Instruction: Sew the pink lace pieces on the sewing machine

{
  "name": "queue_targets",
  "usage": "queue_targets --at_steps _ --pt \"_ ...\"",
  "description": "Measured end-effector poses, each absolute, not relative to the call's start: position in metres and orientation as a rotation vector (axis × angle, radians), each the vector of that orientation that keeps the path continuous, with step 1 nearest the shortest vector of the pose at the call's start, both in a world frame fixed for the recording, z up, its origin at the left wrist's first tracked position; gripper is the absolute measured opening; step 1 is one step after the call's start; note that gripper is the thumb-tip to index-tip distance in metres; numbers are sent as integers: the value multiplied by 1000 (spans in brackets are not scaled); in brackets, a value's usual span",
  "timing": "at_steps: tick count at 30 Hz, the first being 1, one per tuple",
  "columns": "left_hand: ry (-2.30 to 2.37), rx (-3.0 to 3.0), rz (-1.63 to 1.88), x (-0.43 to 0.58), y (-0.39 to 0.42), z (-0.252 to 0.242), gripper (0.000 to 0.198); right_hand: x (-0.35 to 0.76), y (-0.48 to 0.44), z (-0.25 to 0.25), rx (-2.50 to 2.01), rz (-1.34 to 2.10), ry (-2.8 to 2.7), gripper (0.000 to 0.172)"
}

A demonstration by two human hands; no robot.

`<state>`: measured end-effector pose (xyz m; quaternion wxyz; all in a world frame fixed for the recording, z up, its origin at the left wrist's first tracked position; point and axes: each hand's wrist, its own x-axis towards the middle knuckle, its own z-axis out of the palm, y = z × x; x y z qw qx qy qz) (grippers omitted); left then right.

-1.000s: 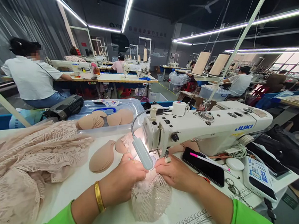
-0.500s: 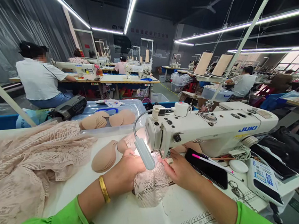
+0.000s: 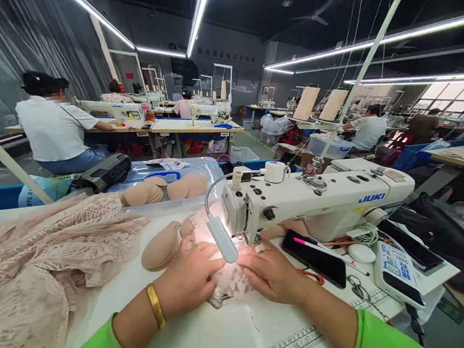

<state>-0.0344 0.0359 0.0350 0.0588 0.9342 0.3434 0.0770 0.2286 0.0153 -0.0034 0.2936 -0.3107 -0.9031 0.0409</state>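
Observation:
A piece of pale pink lace fabric [image 3: 234, 282] lies bunched on the bed of a white sewing machine [image 3: 319, 196], below its needle area. My left hand [image 3: 191, 269], with a gold bracelet at the wrist, pinches the lace from the left, thumb and fingers drawn together. From the right, my right hand [image 3: 271, 271] grips the same lace, fingers curled beside the presser foot. A grey lamp [image 3: 222, 240] on a bendy neck lights the spot and hides the needle and some fingertips. Beige oval pads [image 3: 161, 248] are stacked just left of my left hand.
More lace fabric [image 3: 60, 248] is heaped at the left. Behind the machine bed, a clear plastic box [image 3: 211, 167] carries more beige pads. A black phone [image 3: 316, 261], pens, and an orange-handled tool [image 3: 314, 276] lie right of my right hand. Co-workers sit at machines beyond.
Both hands have come slightly nearer to me, and the lace between them is more gathered and folded. A small shiny metal part now shows at its near left edge. The view has shifted a little.

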Motion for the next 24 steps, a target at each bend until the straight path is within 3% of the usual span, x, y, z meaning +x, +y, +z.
queue_targets --at_steps 4,8,10,14,16,18,22,24 --pt "1354 2884 43 -13 21 34 20 215 14 -5 -829 155 -2481 37" --pt "1410 2809 -179 2 9 42 35 211 16 -8 -1065 126 -2537 17" --pt "1337 2684 -148 -4 8 50 35 215 19 -8 -1073 178 -2528 19" --pt "1068 2501 -89 -31 12 62 65 228 25 -6 -981 230 -2476 23" --pt "960 2486 -80 -41 16 63 70 234 28 -3 -937 266 -2472 27" --pt "890 2502 -53 -45 20 60 59 240 31 1 -906 311 -2504 32" --pt "871 2654 50 -36 25 49 13 254 31 15 -901 397 -2602 26" --pt "814 2726 99 -31 27 43 15 258 31 21 -870 494 -2601 21"
